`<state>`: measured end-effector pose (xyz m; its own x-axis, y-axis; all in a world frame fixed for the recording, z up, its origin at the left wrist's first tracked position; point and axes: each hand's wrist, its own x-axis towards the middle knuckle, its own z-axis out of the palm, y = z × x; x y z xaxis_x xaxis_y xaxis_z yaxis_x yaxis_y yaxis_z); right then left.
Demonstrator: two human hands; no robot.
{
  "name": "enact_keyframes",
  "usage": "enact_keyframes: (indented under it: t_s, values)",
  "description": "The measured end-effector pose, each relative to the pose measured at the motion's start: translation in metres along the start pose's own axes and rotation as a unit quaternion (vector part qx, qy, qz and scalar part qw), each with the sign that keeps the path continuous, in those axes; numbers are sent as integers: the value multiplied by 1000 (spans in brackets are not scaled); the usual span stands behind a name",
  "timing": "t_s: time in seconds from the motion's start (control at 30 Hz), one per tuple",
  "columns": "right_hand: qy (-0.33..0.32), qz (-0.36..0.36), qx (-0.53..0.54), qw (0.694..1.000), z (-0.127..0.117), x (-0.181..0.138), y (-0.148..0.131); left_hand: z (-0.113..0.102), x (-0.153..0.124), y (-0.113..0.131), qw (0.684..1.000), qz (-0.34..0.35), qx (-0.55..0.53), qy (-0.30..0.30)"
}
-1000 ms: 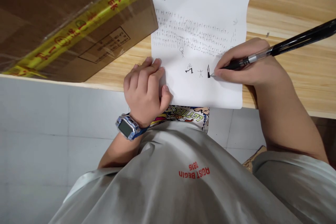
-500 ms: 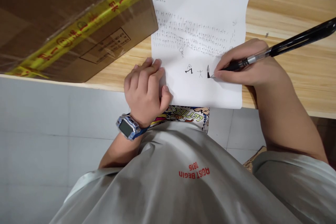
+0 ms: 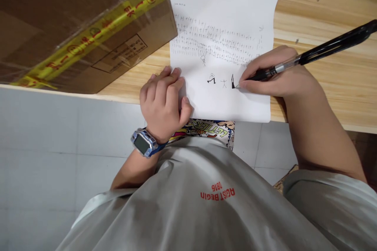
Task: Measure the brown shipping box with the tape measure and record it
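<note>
Now the right fingers [image 3: 266, 59] hold a pen [image 3: 308, 57] to paper [image 3: 218, 104].

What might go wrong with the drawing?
The right hand is close beside the black shape and might smudge it. The paper reaches the near edge of the table, so it could crease there. If the left hand lifts off, the paper may slip under the pen.

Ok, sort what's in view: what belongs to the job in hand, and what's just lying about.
In the job:
pen, gripped in the right hand
paper, being marked, left hand resting over its edge
table, under the paper

Not in it:
taped box, standing on the table
watch, worn rather than lying about
</note>
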<state>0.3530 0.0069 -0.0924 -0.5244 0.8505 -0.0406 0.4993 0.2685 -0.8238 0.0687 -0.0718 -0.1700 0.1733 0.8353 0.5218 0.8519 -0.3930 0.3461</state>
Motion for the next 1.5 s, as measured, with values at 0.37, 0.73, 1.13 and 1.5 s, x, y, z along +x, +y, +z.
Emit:
enact_keyframes:
  t_s: [0.37, 0.73, 1.13, 1.5]
  values:
    - [14, 8, -17, 1000, 1, 1, 4, -1, 3, 1, 998, 30, 45, 18]
    - [-5, 17, -2, 1000, 1, 2, 0, -3, 3, 2, 998, 30, 55, 11]
    - [1, 11, 9, 1000, 2, 1, -1, -2, 1, 1, 1000, -1, 19, -3]
    - [30, 23, -8, 999, 3, 1, -1, -1, 2, 0, 1000, 6, 30, 2]
